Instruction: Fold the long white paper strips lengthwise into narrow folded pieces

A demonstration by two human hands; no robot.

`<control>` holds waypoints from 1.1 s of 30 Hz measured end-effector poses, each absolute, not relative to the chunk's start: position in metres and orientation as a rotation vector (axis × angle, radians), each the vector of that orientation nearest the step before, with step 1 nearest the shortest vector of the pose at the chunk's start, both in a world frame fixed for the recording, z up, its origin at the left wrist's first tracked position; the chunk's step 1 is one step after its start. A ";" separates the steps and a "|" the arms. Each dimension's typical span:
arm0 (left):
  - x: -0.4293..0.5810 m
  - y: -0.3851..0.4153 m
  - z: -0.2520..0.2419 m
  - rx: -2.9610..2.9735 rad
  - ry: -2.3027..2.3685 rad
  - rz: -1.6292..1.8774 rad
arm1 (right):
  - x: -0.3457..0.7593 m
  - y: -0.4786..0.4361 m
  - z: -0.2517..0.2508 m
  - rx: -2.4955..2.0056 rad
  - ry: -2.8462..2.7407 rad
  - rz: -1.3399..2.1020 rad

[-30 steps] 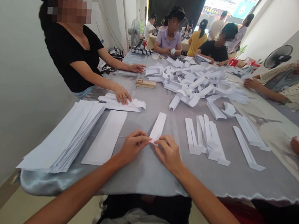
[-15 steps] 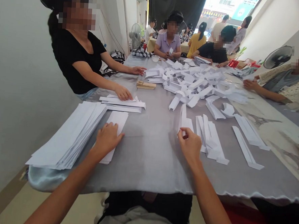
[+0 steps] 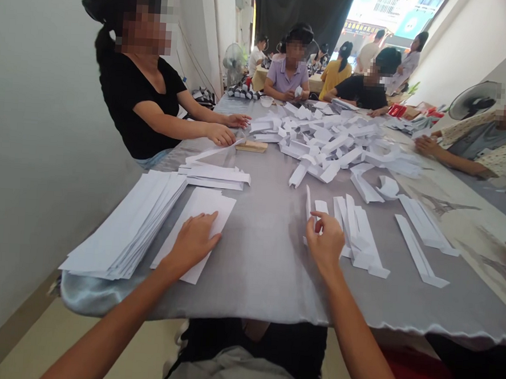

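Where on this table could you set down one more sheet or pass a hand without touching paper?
Grey tablecloth shows between the white sheet under the left hand and the right hand, running up to the central heap of folded paper. A narrower strip lies along the near edge. Crowded: that heap, and the folded strips right of the right hand.

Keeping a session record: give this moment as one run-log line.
left hand: flat on white paper strip | right hand: over folded paper strips | paper stack: beside left hand
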State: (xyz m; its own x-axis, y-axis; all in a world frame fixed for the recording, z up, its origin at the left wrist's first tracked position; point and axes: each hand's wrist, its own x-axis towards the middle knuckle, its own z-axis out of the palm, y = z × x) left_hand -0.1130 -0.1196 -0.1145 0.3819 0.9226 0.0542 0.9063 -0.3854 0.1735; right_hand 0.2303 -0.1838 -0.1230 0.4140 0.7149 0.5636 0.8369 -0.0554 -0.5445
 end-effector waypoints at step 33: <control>-0.032 -0.091 -0.113 1.240 1.019 1.103 | 0.268 -0.187 -0.126 -2.115 -1.285 -0.241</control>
